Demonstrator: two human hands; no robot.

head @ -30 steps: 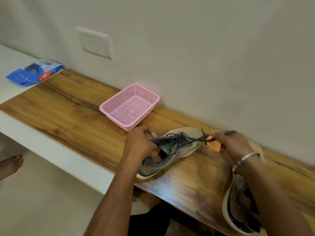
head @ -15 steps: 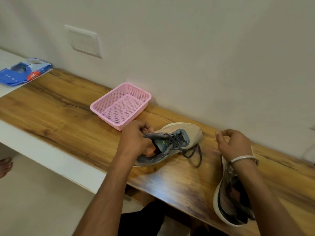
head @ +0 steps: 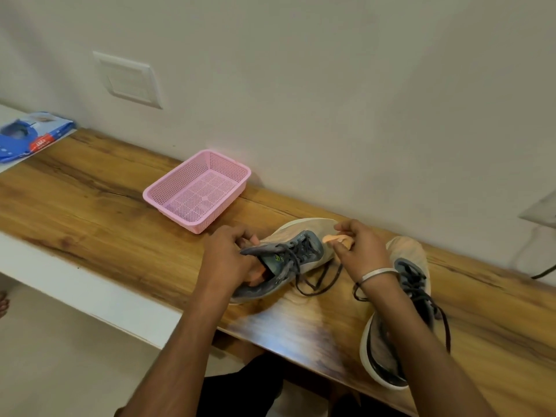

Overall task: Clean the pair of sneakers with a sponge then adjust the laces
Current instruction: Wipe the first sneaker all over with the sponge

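While your right forearm lies across the second sneaker at the near edge of the wooden bench, that shoe is the first thing at risk: its heel seems to hang close to the bench lip, and a sweep of the elbow could push it off. Its loose lace trails beside your wrist and could snag on the bracelet.

Further in, your left hand is clenched on the collar of the first sneaker, fingers tucked inside the opening, pinning it tilted on the bench. If that grip slackens, rubbing will likely slide the shoe toward the pink basket. Its undone laces lie on the wood below the toe, easy to drag into the wiping.

Your right hand pinches the small orange sponge, just beside the toe box; I cannot tell whether it touches. A thin pinch like that may let it slip.
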